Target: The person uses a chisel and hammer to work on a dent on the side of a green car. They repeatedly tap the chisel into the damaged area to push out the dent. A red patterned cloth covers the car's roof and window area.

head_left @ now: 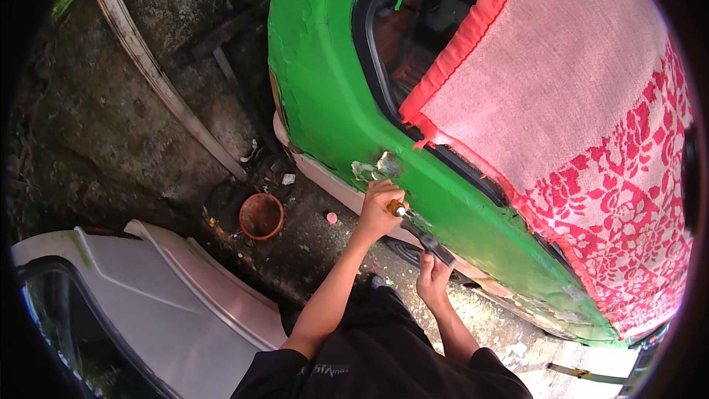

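Observation:
My left hand (380,210) is closed around an amber-handled tool (396,208), like a chisel or screwdriver; its working end is hidden behind my fingers. That hand is up against the green vehicle body panel (436,210), just below a patch of chipped, bare filler (385,165). In my right hand (434,279) is a hammer (437,248) with a dark metal head, held low and to the right of the amber handle. The hammer head appears apart from the handle's end.
A red-and-pink patterned towel (583,103) drapes over the vehicle's glass. At left stands a pale car body (170,303). Between them on the dirty floor are a terracotta-coloured pot (261,216), a pink cap (331,218) and scattered paint flakes. A long curved strip (155,74) leans at the back left.

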`<state>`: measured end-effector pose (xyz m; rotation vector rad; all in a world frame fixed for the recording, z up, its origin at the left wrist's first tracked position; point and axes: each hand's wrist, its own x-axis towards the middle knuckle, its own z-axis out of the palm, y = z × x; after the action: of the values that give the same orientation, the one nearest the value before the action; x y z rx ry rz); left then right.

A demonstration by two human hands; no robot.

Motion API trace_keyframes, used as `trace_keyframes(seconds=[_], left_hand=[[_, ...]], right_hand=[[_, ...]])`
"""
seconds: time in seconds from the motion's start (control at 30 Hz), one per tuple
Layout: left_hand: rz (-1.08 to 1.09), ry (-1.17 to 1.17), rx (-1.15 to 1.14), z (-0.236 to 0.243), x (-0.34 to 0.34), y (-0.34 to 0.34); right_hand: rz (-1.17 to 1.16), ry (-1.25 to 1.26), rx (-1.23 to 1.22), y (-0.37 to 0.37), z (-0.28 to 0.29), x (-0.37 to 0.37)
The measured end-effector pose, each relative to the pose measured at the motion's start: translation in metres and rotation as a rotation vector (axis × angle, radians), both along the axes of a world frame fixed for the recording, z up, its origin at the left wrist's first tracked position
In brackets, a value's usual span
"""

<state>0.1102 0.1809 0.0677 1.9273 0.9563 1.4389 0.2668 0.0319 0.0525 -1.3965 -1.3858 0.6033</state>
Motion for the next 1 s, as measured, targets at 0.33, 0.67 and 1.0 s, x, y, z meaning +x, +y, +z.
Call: trace_keyframes(seconds=[0.33, 0.67, 1.0], left_hand=[[0.04, 0.12, 0.039, -0.015, 0.024, -0.004], [0.077, 0.112, 0.01, -0.016, 0.027, 0.003], [0.105, 0.142, 0.039, -0.012, 0.024, 0.006]], right_hand=[[-0.114, -0.096, -0.068, 0.016, 0.009, 0.008], [-0.097, 0.253, 0.056, 0.012, -0.01, 0.012], [-0.079, 0.294, 0.02, 0.018, -0.015, 0.009]])
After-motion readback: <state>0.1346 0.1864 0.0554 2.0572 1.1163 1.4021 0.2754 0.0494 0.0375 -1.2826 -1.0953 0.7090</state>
